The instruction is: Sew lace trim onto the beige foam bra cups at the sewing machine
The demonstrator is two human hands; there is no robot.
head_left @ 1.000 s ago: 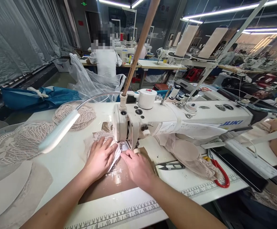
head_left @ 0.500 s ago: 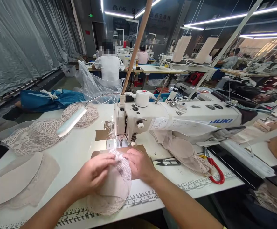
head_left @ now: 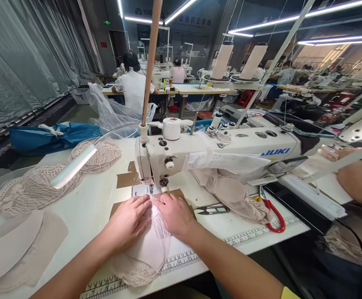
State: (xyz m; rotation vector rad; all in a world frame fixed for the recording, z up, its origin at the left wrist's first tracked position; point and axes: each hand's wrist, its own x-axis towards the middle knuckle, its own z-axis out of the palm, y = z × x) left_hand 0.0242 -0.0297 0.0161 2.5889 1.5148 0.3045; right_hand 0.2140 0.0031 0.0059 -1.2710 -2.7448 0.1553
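A pale pink lace bra cup [head_left: 143,251] lies on the table in front of the sewing machine [head_left: 199,155], its upper edge up at the presser foot [head_left: 151,189]. My left hand [head_left: 130,222] presses on the cup's left side, its fingertips close to the foot. From the right, my right hand [head_left: 176,216] pinches the lace strip, thumb and fingers near my left fingertips. The fabric right under my fingers is partly hidden. Brown cardboard [head_left: 181,195] shows beneath my hands.
Black thread snips [head_left: 213,209] and red-handled scissors [head_left: 276,216] lie to the right, beside another bra piece [head_left: 230,193]. Lace cups [head_left: 96,155] and flat cup pieces [head_left: 9,249] sit on the left. A lamp [head_left: 75,166] hangs over them. A co-worker's arm [head_left: 360,182] appears far right.
Both hands have moved the cup's top edge forward to the presser foot. My left fingers, raised before, now lie down on the fabric. The camera view has shifted slightly right.
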